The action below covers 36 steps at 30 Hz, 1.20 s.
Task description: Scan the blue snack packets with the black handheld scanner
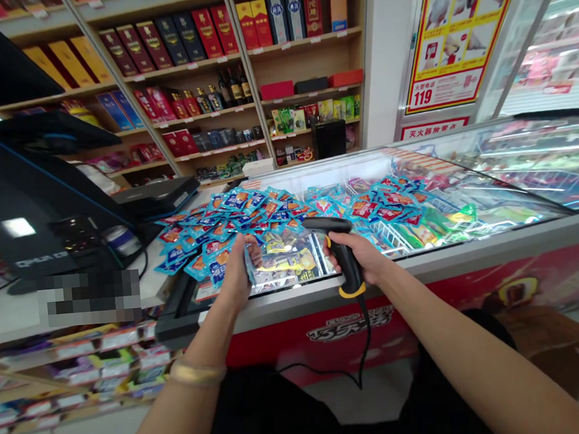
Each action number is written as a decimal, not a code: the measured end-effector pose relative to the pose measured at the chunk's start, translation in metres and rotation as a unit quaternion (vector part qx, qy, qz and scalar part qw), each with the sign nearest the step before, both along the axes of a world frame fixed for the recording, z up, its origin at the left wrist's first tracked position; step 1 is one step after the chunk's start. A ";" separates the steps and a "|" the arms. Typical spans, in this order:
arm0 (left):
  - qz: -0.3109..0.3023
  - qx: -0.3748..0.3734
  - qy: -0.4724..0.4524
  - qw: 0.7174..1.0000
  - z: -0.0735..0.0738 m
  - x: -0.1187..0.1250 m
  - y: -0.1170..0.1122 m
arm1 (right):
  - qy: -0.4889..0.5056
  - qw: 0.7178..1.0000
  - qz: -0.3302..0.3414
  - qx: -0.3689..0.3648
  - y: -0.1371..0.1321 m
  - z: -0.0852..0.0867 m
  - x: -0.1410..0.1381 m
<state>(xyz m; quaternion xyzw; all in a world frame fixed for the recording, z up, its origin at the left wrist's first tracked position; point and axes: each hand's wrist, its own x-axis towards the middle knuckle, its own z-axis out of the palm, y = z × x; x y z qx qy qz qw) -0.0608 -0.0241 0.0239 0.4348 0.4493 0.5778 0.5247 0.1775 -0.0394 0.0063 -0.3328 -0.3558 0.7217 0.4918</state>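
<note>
My left hand is closed on a small blue snack packet, held upright over the near edge of the chest freezer. My right hand grips a black barcode scanner with a yellow band by its handle; the scanner's head points left toward the packet. Its black cable hangs down in front of the freezer. A heap of blue and red snack packets lies spread on the freezer's glass lid just beyond both hands.
A black till screen stands on the counter at left, with small goods racked below. Shelves of boxed bottles line the back wall. A red and yellow fire poster hangs at right. A cardboard box sits on the floor.
</note>
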 end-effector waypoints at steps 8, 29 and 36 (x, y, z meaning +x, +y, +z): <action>-0.084 -0.200 -0.320 0.922 0.015 0.035 0.019 | 0.009 1.000 -0.005 0.007 0.000 -0.002 0.000; -0.154 -0.177 -0.245 0.941 0.005 0.056 0.021 | 0.002 0.997 0.069 0.026 -0.005 0.003 0.003; -0.143 -0.186 -0.250 0.939 0.010 0.061 0.017 | -0.008 0.996 0.076 0.040 -0.005 -0.001 0.003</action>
